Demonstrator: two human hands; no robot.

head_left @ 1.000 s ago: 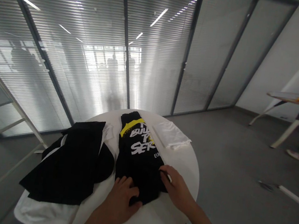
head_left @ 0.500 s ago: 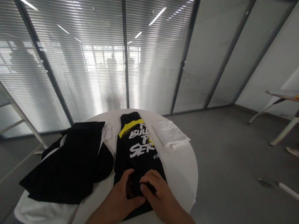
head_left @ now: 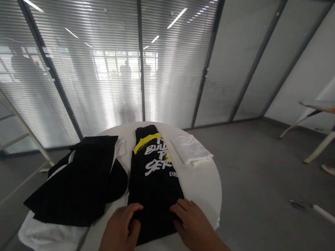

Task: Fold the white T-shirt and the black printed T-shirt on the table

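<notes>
A black T-shirt point(head_left: 157, 192), folded into a long strip with white lettering and a yellow band, lies lengthwise on the round white table point(head_left: 204, 192). My left hand point(head_left: 121, 230) grips the shirt's left edge near its close end, thumb and fingers curled around the cloth. Opposite it, my right hand point(head_left: 193, 225) pinches the right edge, its fingertips partly hidden in the black fabric. The near hem of the shirt shows between the two hands.
Black garments point(head_left: 82, 184) are heaped at the table's left, over white cloth point(head_left: 51, 235). A folded white garment point(head_left: 192, 149) lies at the far right. A metal-framed rack point(head_left: 15, 109) stands left; glass partitions with blinds rise behind. Another table point(head_left: 327, 107) is at right.
My hands have moved apart, from close together over the shirt's middle to its left and right edges. The cloth between them now lies flatter, and more of the small lettering shows.
</notes>
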